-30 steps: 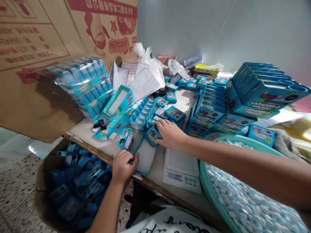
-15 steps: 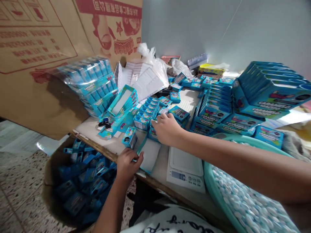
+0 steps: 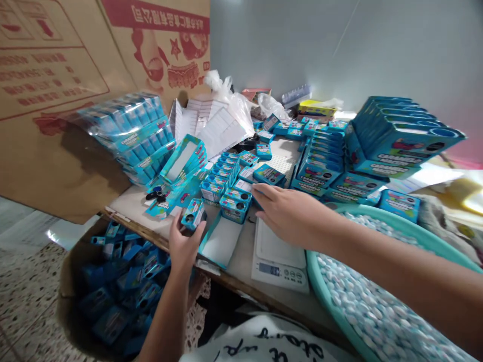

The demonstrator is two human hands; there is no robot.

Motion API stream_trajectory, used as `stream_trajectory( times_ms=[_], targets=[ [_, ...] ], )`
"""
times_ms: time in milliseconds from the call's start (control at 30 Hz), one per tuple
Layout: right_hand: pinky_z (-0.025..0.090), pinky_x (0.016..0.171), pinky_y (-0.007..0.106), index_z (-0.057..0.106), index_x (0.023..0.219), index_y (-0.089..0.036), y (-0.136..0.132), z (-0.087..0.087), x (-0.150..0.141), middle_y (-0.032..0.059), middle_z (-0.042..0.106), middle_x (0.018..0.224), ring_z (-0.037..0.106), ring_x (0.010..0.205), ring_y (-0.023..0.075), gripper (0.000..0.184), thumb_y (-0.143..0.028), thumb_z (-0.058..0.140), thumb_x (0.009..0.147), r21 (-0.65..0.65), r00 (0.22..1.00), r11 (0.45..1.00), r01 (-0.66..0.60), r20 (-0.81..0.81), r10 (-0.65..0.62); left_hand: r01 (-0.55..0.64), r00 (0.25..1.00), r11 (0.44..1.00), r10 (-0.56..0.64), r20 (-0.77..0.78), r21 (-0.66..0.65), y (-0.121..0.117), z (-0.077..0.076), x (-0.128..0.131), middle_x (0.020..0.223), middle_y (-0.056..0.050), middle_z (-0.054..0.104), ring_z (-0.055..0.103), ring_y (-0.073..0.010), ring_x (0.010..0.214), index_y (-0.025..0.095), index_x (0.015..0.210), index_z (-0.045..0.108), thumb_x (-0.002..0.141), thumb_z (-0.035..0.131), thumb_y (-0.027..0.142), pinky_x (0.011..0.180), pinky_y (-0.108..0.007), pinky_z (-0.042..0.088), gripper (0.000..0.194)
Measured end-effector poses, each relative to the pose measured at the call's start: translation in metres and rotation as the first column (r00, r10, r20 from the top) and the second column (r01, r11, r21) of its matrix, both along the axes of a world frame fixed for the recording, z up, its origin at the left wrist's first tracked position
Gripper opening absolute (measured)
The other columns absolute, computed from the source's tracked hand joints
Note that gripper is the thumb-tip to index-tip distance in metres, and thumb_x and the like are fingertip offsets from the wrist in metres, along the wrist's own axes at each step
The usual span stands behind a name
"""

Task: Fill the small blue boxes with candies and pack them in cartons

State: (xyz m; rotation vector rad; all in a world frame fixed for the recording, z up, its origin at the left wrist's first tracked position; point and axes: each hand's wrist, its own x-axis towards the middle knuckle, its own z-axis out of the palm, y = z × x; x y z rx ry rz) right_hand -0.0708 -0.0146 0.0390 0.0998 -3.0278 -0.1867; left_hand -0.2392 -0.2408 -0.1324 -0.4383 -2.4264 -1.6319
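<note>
The small box (image 3: 193, 214) stands near the edge of the surface (image 3: 241, 275), between the thumb and fingers of the left hand (image 3: 184, 247). The fingers spread around it; whether they grip it, I cannot tell. The right hand (image 3: 287, 208) reaches over the scale (image 3: 281, 246), its fingertips by the upright boxes (image 3: 236, 203); whether it holds one is hidden. The two hands are apart from each other.

Those upright boxes stand at the far end of the open tray (image 3: 222, 242), whose near part shows bare white lining. Judged by that, this tray is only partly filled, with most of its visible length left. A row of small boxes (image 3: 221, 176) stands beside it, apparently complete.

Further out, the film-wrapped stack (image 3: 139, 136) appears finished. Left to work through, by appearance: loose boxes (image 3: 296, 131) at the back, nested trays (image 3: 184, 158), nested display cartons (image 3: 403, 136), a tub (image 3: 313, 266) of wrapped sweets (image 3: 377, 301), and small boxes in the bin (image 3: 66, 296) below.
</note>
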Motion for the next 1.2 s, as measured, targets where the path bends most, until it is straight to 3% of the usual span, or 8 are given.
stream_trajectory(
  times_ms=[133, 333, 467, 667, 867, 967, 1067, 1200],
  targets=[
    [0.061, 0.092, 0.044, 0.071, 0.128, -0.013, 0.029, 0.013, 0.086, 0.0173, 0.07, 0.134, 0.071, 0.113, 0.031, 0.046, -0.031, 0.035, 0.107, -0.131, 0.983, 0.978, 0.159, -0.068, -0.169, -0.095, 0.995, 0.995, 0.096, 0.007, -0.04, -0.007, 0.013, 0.001, 0.105, -0.015, 0.077, 0.074, -0.0352, 0.105, 0.014, 0.107, 0.071, 0.082, 0.074, 0.051, 0.1, -0.053, 0.056, 0.044],
    [0.052, 0.103, 0.067, 0.068, 0.137, -0.019, 0.041, -0.048, 0.191, 0.0191, 0.064, 0.144, 0.059, 0.132, 0.0452, 0.053, -0.052, 0.05, 0.099, -0.199, 0.857, 0.834, 0.514, 0.105, -0.504, 0.056, 0.977, 0.991, -0.03, -0.21, 0.12, 0.01, 0.071, 0.034, 0.111, -0.014, 0.076, 0.074, -0.0322, 0.108, 0.014, 0.108, 0.07, 0.078, 0.081, 0.043, 0.104, -0.048, 0.057, 0.044],
    [0.052, 0.109, 0.059, 0.055, 0.151, -0.022, 0.026, -0.064, 0.206, 0.0173, 0.049, 0.159, 0.055, 0.139, 0.0394, 0.06, -0.055, 0.043, 0.103, -0.381, 0.772, 0.672, 0.635, 0.284, -0.569, 0.355, 0.924, 0.934, -0.358, -0.134, -0.047, 0.065, 0.09, 0.077, 0.102, -0.01, 0.078, 0.076, -0.0277, 0.095, 0.016, 0.107, 0.071, 0.077, 0.083, 0.044, 0.092, -0.04, 0.061, 0.043],
    [0.048, 0.111, 0.056, 0.06, 0.146, -0.025, 0.021, -0.046, 0.204, 0.0156, 0.051, 0.154, 0.054, 0.137, 0.0381, 0.06, -0.049, 0.066, 0.091, -0.499, 0.775, 0.599, 0.626, 0.314, -0.548, 0.768, 0.63, 0.636, -0.731, 0.262, -0.071, 0.111, 0.07, 0.099, 0.12, -0.013, 0.076, 0.074, -0.0294, 0.108, 0.019, 0.125, 0.066, 0.075, 0.084, 0.045, 0.094, -0.04, 0.06, 0.058],
    [0.053, 0.103, 0.051, 0.07, 0.129, -0.025, 0.027, -0.035, 0.205, 0.0128, 0.062, 0.134, 0.062, 0.12, 0.0324, 0.042, -0.032, 0.07, 0.088, -0.547, 0.793, 0.586, 0.597, 0.292, -0.535, 0.67, 0.733, 0.731, -0.679, -0.038, -0.131, 0.143, 0.113, 0.035, 0.144, -0.015, 0.062, 0.062, -0.0292, 0.13, 0.021, 0.146, 0.053, 0.1, 0.05, 0.056, 0.109, -0.045, 0.051, 0.058],
    [0.056, 0.096, 0.051, 0.073, 0.123, -0.022, 0.021, -0.029, 0.205, 0.0144, 0.067, 0.123, 0.067, 0.11, 0.0328, 0.033, -0.029, 0.066, 0.091, -0.488, 0.79, 0.629, 0.605, 0.27, -0.55, 0.536, 0.447, 0.366, -0.888, -0.112, -0.761, 0.194, 0.123, 0.011, 0.142, -0.017, 0.061, 0.058, -0.0335, 0.132, 0.018, 0.141, 0.059, 0.096, 0.055, 0.046, 0.112, -0.049, 0.046, 0.053],
    [0.052, 0.101, 0.06, 0.068, 0.135, -0.022, 0.007, -0.032, 0.204, 0.019, 0.063, 0.139, 0.061, 0.125, 0.0411, 0.046, -0.043, 0.065, 0.095, -0.431, 0.791, 0.674, 0.6, 0.192, -0.581, 0.462, 0.178, 0.019, -0.981, 0.071, -0.887, 0.242, 0.113, 0.006, 0.142, -0.014, 0.063, 0.057, -0.0334, 0.132, 0.022, 0.135, 0.067, 0.076, 0.071, 0.024, 0.113, -0.043, 0.045, 0.059],
    [0.034, 0.116, 0.071, 0.046, 0.158, -0.034, -0.005, -0.05, 0.203, 0.0144, 0.034, 0.17, 0.029, 0.154, 0.0485, 0.082, -0.073, 0.064, 0.088, -0.449, 0.859, 0.748, 0.488, 0.097, -0.502, 0.38, 0.091, -0.116, -0.983, 0.162, -0.918, 0.266, 0.088, 0.009, 0.143, -0.018, 0.062, 0.05, -0.043, 0.139, 0.023, 0.139, 0.065, 0.059, 0.077, 0.015, 0.114, -0.053, 0.043, 0.081]
  ],
)
